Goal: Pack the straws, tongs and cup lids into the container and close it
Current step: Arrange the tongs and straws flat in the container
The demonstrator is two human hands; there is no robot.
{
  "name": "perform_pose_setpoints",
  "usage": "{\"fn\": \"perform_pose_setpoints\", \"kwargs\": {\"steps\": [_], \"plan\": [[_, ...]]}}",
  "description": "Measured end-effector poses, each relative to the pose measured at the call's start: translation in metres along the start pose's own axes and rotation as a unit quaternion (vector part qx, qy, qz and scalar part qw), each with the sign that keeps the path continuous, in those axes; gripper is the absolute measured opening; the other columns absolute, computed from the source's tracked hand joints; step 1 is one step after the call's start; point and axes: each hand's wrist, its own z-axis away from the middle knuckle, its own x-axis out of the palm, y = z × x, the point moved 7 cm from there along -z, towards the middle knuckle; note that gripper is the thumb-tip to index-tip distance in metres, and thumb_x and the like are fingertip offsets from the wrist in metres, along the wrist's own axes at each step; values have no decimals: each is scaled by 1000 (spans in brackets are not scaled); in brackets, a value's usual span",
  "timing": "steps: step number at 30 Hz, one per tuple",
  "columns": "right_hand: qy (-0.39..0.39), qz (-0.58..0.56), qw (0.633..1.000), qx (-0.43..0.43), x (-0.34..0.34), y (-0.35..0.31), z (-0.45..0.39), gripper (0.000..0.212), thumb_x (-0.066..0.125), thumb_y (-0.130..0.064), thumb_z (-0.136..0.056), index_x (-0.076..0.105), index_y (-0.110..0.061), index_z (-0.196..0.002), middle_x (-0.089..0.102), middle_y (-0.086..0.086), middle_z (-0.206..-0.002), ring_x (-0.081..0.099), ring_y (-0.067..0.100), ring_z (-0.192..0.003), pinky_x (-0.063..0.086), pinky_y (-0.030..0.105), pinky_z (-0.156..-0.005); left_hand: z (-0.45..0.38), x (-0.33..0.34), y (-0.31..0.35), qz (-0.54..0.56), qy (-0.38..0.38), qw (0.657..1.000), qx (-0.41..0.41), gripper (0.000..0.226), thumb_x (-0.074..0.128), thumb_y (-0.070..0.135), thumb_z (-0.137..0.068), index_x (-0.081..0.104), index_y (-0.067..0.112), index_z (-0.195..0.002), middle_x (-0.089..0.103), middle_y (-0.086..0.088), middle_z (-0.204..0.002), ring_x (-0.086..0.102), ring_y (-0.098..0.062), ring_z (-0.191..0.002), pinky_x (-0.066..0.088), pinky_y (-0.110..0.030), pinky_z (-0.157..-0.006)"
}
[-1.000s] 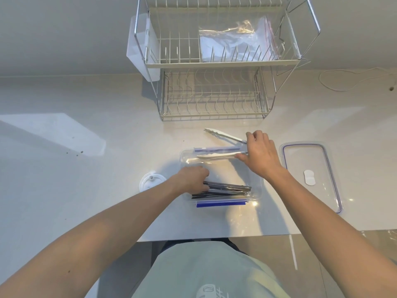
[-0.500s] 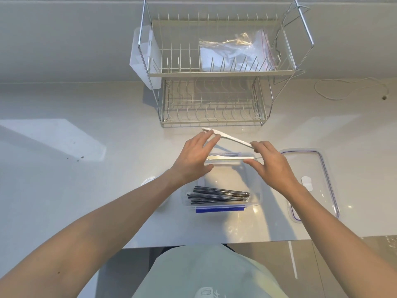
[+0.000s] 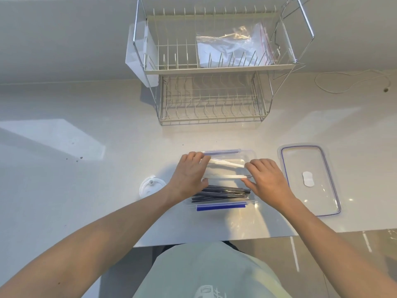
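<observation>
Head view: my left hand and right hand pinch opposite ends of the pale tongs over the clear container, above dark straws lying inside. I should squeeze the arms together and lay them flat. Fingertips hide the ends; one cup lid waits left, the container lid right.
</observation>
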Motion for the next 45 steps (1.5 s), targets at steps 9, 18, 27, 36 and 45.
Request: {"fn": "perform_pose_setpoints", "kwargs": {"steps": [9, 18, 27, 36, 45], "plan": [[-185, 49, 980, 48, 40, -30, -26, 27, 77, -22, -81, 68, -4, -99, 69, 13, -94, 65, 34, -89, 53, 41, -71, -9, 27, -10, -56, -86, 993, -62, 30, 60, 14, -88, 60, 6, -117, 60, -12, -116, 55, -34, -103, 44, -41, -87], [-279, 21, 956, 93, 70, -18, -31, 41, 62, -20, -95, 53, -7, -133, 58, 10, -127, 52, 29, -122, 51, 39, -88, -3, 39, -10, -57, -127, 989, -47, 49, 69, 32, -87, 56, 10, -130, 60, -11, -122, 55, -33, -106, 43, -42, -91], [-325, 12, 943, 77, 68, -18, -31, 52, 67, -26, -97, 47, -7, -141, 56, 13, -133, 54, 30, -125, 49, 41, -97, 2, 38, -11, -24, -96, 994, -40, 44, 61, 28, -90, 56, 12, -131, 55, -11, -131, 55, -33, -112, 42, -41, -97], [-301, 0, 949, 89, 57, -25, -31, 62, 68, -44, -94, 48, -11, -141, 54, 10, -132, 52, 29, -124, 50, 41, -92, 14, 28, -14, 83, -43, 995, -41, 45, 60, 38, -96, 61, 14, -133, 60, -8, -133, 58, -29, -117, 40, -36, -103], [-289, -11, 950, 113, 54, -33, -18, 72, 79, -53, -79, 49, -13, -131, 52, 8, -123, 54, 27, -113, 45, 35, -77, 20, 42, -2, 33, -92, 995, -24, 67, 71, 59, -80, 60, 19, -132, 59, -5, -125, 54, -27, -116, 37, -39, -102]]}}
